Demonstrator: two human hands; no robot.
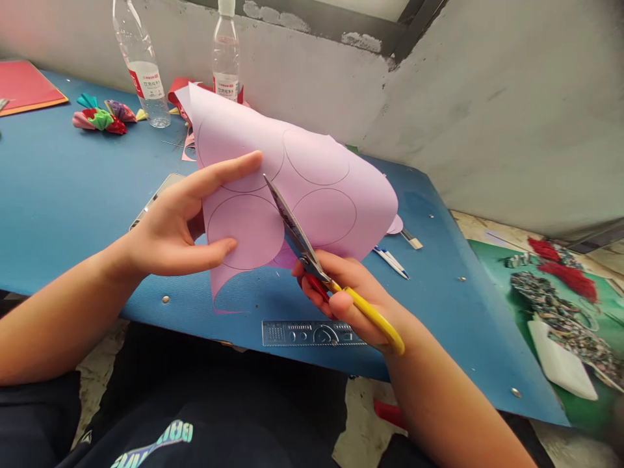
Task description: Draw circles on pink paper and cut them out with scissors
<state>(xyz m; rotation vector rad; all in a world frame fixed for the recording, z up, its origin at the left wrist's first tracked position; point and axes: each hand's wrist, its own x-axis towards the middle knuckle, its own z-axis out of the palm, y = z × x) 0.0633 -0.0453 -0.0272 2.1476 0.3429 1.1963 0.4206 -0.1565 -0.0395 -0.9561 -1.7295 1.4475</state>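
Observation:
A pink sheet of paper (312, 156) with several drawn circles is raised above the table, its far side curling over. My left hand (180, 221) grips it at the left edge, thumb and forefinger lying on the face, the other fingers hidden behind. Around the lower left circle part of the paper is cut away, leaving a curved strip. My right hand (351, 286) holds scissors (295, 234) with yellow and red handles. The blades point up and left, reaching into the paper between the circles, and look nearly closed.
A clear ruler (312, 333) lies near the front edge of the blue table (88, 214). Pens (392, 262) are to the right, bottles (146, 78) and fabric pieces (102, 117) at the back. A phone-like object (156, 198) sits behind my left hand.

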